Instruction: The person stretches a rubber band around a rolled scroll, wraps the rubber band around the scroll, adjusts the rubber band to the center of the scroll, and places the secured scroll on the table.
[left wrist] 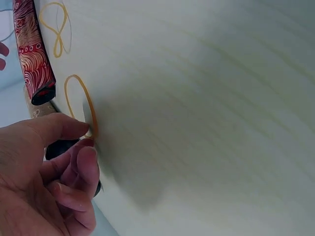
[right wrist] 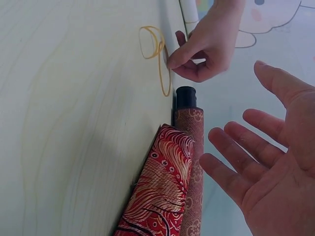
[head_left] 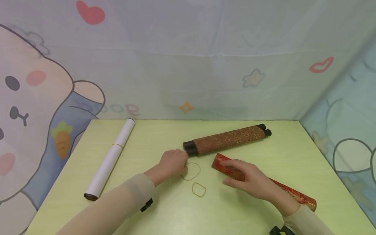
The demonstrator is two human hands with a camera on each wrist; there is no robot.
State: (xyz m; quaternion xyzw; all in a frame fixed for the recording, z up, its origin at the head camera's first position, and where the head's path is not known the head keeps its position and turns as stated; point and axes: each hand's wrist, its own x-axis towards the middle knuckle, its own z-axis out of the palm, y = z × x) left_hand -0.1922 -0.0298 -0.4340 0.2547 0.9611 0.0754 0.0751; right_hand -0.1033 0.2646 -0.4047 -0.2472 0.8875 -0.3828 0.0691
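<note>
Our right hand (head_left: 248, 179), fingers spread and holding nothing, hovers over the red roll (right wrist: 160, 184), while our left hand (head_left: 174, 162) pinches a rubber band (left wrist: 91, 104), with a loose band (left wrist: 59, 33) lying near it, and a slack grip could let the pinched one slip away.

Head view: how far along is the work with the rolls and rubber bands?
Looks done: the white paper roll has a yellow rubber band round it. In hand: the left hand pinches a second yellow band; the right hand holds nothing. Probably remaining: a third yellow band lies loose, and no band shows on the red-and-gold fabric roll or the brown floral fabric roll with black ends.
</note>
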